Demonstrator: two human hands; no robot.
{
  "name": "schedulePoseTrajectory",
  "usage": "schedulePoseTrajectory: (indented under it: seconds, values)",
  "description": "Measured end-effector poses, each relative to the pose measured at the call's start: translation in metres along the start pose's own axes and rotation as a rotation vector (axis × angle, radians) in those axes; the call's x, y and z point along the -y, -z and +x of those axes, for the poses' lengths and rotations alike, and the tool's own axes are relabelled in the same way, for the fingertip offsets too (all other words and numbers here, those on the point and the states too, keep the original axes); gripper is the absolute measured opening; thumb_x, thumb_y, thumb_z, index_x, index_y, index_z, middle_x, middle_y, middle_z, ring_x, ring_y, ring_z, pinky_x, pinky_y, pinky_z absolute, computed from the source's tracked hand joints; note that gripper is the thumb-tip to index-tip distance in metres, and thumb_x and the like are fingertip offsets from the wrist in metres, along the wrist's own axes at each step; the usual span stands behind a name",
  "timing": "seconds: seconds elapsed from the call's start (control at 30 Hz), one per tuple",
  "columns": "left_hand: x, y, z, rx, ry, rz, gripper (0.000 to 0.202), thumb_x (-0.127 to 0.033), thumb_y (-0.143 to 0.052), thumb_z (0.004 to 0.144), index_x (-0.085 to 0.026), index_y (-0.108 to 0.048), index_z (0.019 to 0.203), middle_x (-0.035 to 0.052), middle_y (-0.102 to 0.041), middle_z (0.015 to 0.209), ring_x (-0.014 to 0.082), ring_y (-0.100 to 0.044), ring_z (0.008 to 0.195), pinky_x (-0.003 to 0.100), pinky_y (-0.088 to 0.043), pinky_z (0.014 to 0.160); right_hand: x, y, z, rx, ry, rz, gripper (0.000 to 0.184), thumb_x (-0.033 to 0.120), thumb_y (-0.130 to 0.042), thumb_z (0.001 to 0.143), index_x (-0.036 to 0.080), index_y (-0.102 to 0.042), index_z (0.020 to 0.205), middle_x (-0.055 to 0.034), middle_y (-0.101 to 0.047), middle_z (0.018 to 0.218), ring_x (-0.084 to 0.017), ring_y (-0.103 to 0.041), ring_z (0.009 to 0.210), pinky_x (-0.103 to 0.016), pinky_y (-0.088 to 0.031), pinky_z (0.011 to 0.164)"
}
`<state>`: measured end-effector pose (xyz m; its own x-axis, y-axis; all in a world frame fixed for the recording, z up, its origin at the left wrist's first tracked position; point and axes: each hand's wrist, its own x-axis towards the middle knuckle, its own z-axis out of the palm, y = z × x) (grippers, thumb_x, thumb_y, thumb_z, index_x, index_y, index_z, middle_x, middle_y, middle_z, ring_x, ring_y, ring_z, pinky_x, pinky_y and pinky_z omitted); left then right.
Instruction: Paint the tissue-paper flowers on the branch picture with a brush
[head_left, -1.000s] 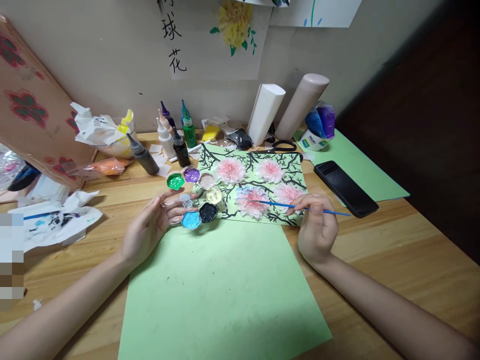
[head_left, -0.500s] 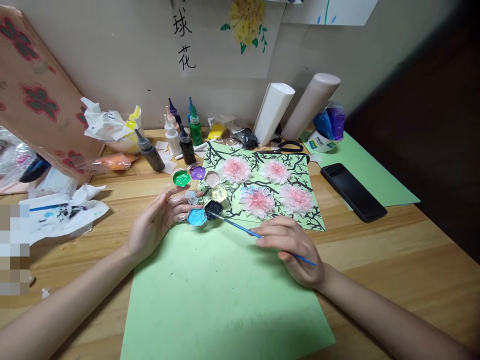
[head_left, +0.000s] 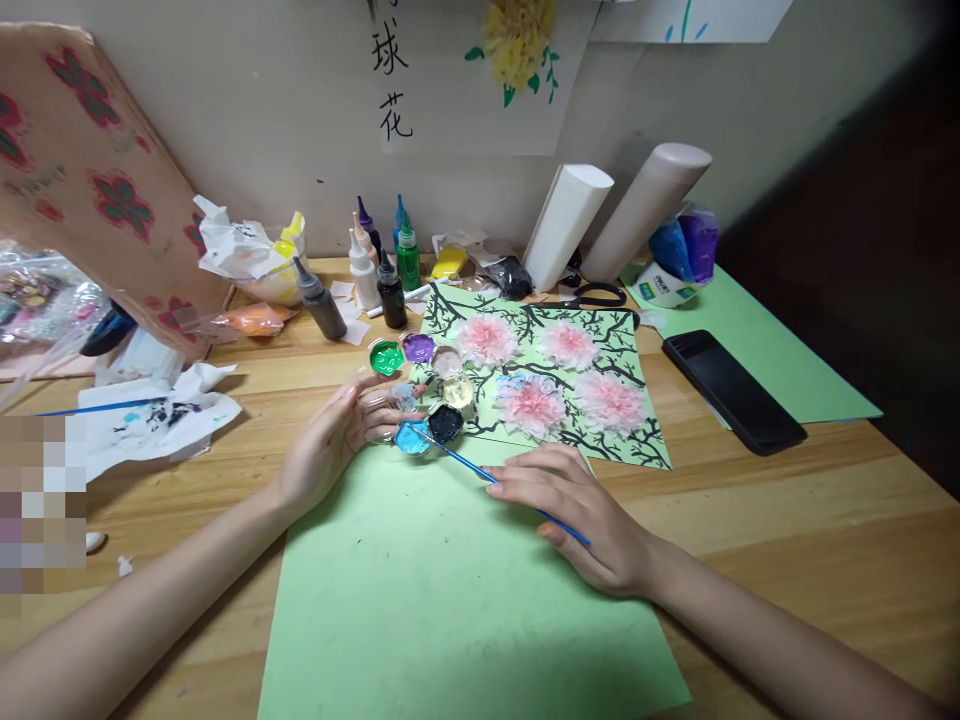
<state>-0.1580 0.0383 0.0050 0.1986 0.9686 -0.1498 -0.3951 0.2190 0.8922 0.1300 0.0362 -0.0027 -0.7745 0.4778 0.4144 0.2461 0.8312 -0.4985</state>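
My left hand (head_left: pixel 330 435) grips a clear paint palette (head_left: pixel 405 397) from its left side, with fingers underneath and showing through it. Its round wells hold green, purple, pinkish, pale yellow, black and blue paint. My right hand (head_left: pixel 577 515) pinches a thin blue paintbrush (head_left: pixel 469 466), whose tip is at the blue paint (head_left: pixel 412 435). Just behind the palette lies a green picture sheet (head_left: pixel 592 440) with black painted branches and several pink-and-white paper flowers (head_left: pixel 531 402). Under both hands spreads a larger plain green sheet (head_left: pixel 465 610).
Paint bottles (head_left: pixel 390 290) stand along the wall, beside a white bottle (head_left: pixel 570 225) and a leaning grey-pink one (head_left: pixel 645 215). Black scissors (head_left: pixel 600 295) rest behind the picture. A phone (head_left: pixel 735 390) lies at the right, a stained tissue (head_left: pixel 161 415) at the left.
The brush tip has moved from the black well to the blue well, and my right hand has shifted left relative to the palette. The camera view has turned slightly left.
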Motion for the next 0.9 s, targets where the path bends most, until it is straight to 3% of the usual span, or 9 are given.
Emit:
schedulePoseTrajectory:
  seconds: [0.17,0.33,0.43,0.63,0.9]
  values:
    - [-0.001,-0.001,0.000,-0.011,-0.001,0.002,0.034,-0.035,-0.035,0.095,-0.017,-0.053,0.118,0.0100,-0.063,0.119,0.0257,-0.062,0.105,0.035,-0.047,0.086,-0.003,0.002,-0.007,-0.253,0.004,0.083,0.037,0.030,-0.029,0.095,0.020,-0.055,0.119,-0.0083,-0.069,0.104,-0.021,-0.058,0.096,-0.036,-0.045,0.079]
    - [-0.002,-0.001,0.001,-0.014,-0.001,0.002,0.033,-0.038,-0.038,0.094,-0.019,-0.054,0.116,0.0082,-0.065,0.116,0.0248,-0.063,0.103,0.033,-0.048,0.085,-0.011,0.000,-0.007,-0.823,-0.155,0.320,0.030,0.029,-0.034,0.093,0.021,-0.062,0.087,-0.0035,-0.067,0.075,-0.020,-0.058,0.072,-0.035,-0.041,0.070]
    - [-0.002,-0.001,0.000,-0.032,0.013,0.009,0.033,-0.039,-0.040,0.093,-0.020,-0.055,0.116,0.0081,-0.065,0.117,0.0242,-0.063,0.102,0.031,-0.048,0.082,-0.015,0.003,0.000,-1.039,-0.245,0.394,0.029,0.027,-0.036,0.092,0.020,-0.058,0.075,-0.0007,-0.058,0.063,-0.017,-0.054,0.057,-0.034,-0.039,0.062]
    - [-0.002,-0.002,0.000,-0.048,0.020,0.003,0.033,-0.040,-0.043,0.092,-0.020,-0.054,0.115,0.0087,-0.064,0.118,0.0245,-0.064,0.101,0.031,-0.048,0.082,-0.022,0.005,0.000,-1.079,-0.277,0.261,0.031,0.029,-0.037,0.092,0.020,-0.055,0.068,0.0004,-0.051,0.054,-0.017,-0.051,0.054,-0.034,-0.037,0.057]
    - [-0.002,-0.002,0.000,-0.034,0.024,0.016,0.034,-0.041,-0.041,0.092,-0.020,-0.054,0.116,0.0091,-0.063,0.120,0.0254,-0.063,0.103,0.033,-0.048,0.084,-0.026,0.004,-0.002,-1.077,-0.338,0.112,0.033,0.033,-0.036,0.094,0.023,-0.055,0.069,-0.0002,-0.050,0.058,-0.018,-0.052,0.056,-0.034,-0.039,0.057]
